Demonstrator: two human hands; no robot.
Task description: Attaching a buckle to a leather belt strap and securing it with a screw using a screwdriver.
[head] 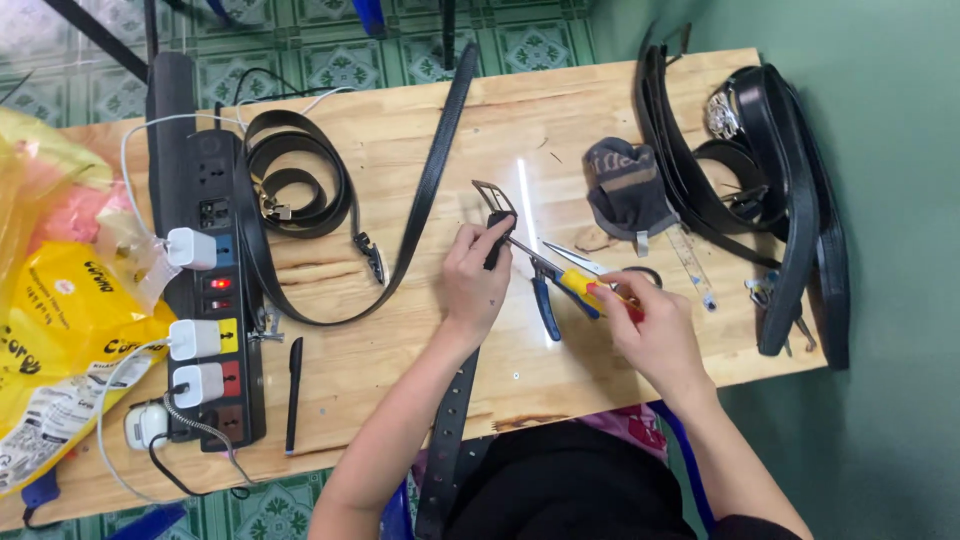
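Head view: a black belt end [497,237] with its buckle [494,196] was clamped in the left hand [472,280]; the right hand's [650,325] fingers were closed around a yellow-handled screwdriver [575,283] above the wooden counter [400,350].

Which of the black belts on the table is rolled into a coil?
The belt beside the power strip, at the table's left. The others lie long or are piled at the right.

A wooden table [400,350] holds many things. A black power strip [205,290] with white chargers lies at one end. Near it are a coiled black belt [295,185] and a black pen [293,395]. A long belt [425,190] runs across the middle. A pile of black belts [790,200] fills the other end, beside a dark cloth [625,190].
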